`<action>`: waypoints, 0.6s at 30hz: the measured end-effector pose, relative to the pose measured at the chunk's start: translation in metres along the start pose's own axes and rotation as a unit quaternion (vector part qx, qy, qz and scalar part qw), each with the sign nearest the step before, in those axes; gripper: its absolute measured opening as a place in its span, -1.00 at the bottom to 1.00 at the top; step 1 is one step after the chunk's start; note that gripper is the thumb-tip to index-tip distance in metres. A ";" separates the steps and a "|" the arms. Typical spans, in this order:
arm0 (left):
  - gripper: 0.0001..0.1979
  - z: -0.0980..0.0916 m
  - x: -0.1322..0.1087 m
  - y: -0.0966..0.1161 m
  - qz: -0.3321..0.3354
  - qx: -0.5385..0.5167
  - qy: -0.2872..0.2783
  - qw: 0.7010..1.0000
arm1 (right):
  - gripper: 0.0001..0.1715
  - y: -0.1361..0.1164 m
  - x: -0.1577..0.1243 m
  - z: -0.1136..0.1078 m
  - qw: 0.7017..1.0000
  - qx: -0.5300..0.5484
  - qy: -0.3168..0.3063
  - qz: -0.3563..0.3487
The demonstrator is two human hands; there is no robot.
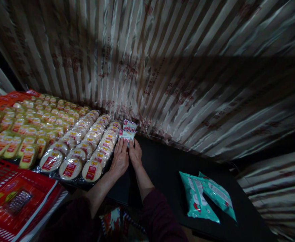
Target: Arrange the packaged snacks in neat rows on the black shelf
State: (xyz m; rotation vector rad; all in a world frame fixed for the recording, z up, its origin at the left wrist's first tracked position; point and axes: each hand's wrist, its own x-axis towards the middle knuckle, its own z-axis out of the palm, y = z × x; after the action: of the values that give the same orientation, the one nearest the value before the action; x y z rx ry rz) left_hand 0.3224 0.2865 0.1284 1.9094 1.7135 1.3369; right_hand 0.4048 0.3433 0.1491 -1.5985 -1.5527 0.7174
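Nothing can be read. The round snack packs (70, 168) carry red labels and the small striped packets (129, 129) red-and-blue print (too small and dim to make out). Red marks on the wall covering (127, 69) and print on the teal bags (199, 198) are blurred too.

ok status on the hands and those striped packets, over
Left hand and right hand side by side, fingertips at striped packets; grip unclear. Packets at end of round snack rows. Teal bags apart, to the right.
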 end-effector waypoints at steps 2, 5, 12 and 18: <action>-0.44 -0.002 0.000 -0.001 0.007 0.007 -0.009 1.000 | -0.34 -0.001 -0.001 0.000 1.000 -0.005 -0.006 -0.005; -0.45 -0.005 0.000 -0.002 0.015 0.015 -0.016 1.000 | -0.31 -0.004 -0.006 -0.003 1.000 -0.008 0.006 0.000; -0.49 -0.012 -0.008 0.012 0.039 0.018 -0.026 0.999 | -0.39 -0.006 -0.041 -0.034 1.000 -0.025 0.013 0.009; -0.58 -0.021 -0.037 0.037 0.084 0.031 -0.066 0.994 | -0.51 0.002 -0.097 -0.086 1.000 -0.016 0.019 -0.008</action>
State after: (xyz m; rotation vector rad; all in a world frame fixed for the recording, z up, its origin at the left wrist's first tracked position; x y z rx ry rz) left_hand 0.3347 0.2358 0.1491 2.1672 1.5796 1.1946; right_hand 0.4679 0.2348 0.1814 -1.6127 -1.5545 0.6519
